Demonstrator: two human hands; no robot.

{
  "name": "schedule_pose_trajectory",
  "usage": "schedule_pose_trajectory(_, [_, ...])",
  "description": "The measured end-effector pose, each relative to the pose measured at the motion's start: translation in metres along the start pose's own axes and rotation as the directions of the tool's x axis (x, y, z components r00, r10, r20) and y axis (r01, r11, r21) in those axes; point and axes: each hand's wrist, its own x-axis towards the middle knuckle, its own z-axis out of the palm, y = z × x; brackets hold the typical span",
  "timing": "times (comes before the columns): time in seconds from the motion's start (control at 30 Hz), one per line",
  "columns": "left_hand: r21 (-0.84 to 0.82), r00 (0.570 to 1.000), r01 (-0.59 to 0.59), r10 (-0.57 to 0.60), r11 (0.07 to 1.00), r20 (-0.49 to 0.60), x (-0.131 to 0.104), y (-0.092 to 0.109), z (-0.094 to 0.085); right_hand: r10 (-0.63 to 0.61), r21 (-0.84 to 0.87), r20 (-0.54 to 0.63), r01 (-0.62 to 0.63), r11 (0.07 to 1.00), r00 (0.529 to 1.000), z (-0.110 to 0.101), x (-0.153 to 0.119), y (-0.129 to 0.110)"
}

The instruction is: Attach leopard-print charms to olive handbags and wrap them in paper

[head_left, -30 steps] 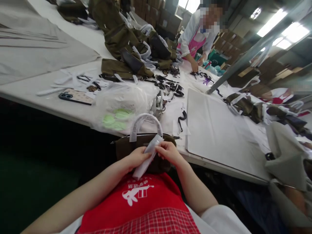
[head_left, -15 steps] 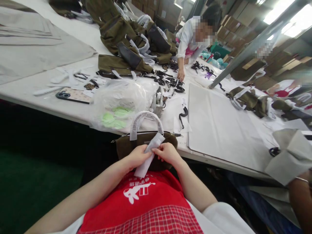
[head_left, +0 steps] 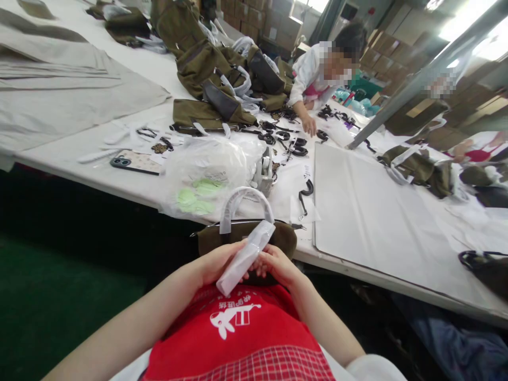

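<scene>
An olive handbag [head_left: 286, 239] rests against my lap at the table edge. Its far handle [head_left: 246, 193] arches up in white wrapping. The near handle [head_left: 246, 259], also in white wrapping, slants across in front of me between my hands. My left hand [head_left: 222, 260] closes round it from the left, with fingertips passing behind. From the other side my right hand [head_left: 278, 264] holds it, thumb along the edge and fingers curled beneath. The handle hides part of the fingers of both hands.
A plastic bag with green pieces [head_left: 198, 196] lies just beyond the handbag. A phone [head_left: 135, 162], black straps [head_left: 291, 145] and olive bags [head_left: 206, 69] are on the table [head_left: 47, 153]. A co-worker's hand [head_left: 309, 126] reaches among the straps. A grey board [head_left: 369, 206] lies right.
My hands have gone from pinching the wrapping to curling round and under the near handle. The co-worker's hand has shifted right. At the far right, an arm and a pale sheet have left the view.
</scene>
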Motion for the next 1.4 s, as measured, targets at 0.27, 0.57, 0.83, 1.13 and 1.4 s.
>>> schedule_pose_trajectory(0.27, [0.411, 0.922, -0.223, 0.327, 0.884, -0.205, -0.066, -0.008, -0.012, 0.145, 0.125, 0.103, -0.157, 0.98, 0.984, 0.034, 0.005, -0.001])
schedule_pose_trajectory(0.57, [0.466, 0.8, -0.316, 0.496, 0.826, -0.336, -0.053, -0.026, -0.006, 0.142, 0.088, -0.156, -0.129, 0.988, 0.978, 0.056, 0.026, 0.012])
schedule_pose_trajectory(0.83, [0.292, 0.882, -0.352, 0.42, 0.889, -0.215, -0.061, -0.023, -0.012, 0.255, -0.176, 0.177, -0.224, 0.958, 0.951, 0.046, 0.004, -0.019])
schedule_pose_trajectory(1.13, [0.368, 0.92, -0.224, 0.321, 0.902, -0.227, -0.049, -0.036, -0.011, -0.505, -0.606, -0.344, 0.223, 0.763, 0.791, -0.032, 0.059, -0.138])
schedule_pose_trajectory(1.4, [0.483, 0.953, -0.173, 0.269, 0.859, -0.138, -0.018, -0.062, -0.038, -0.507, -0.693, -0.447, 0.072, 0.717, 0.737, -0.056, 0.144, -0.154])
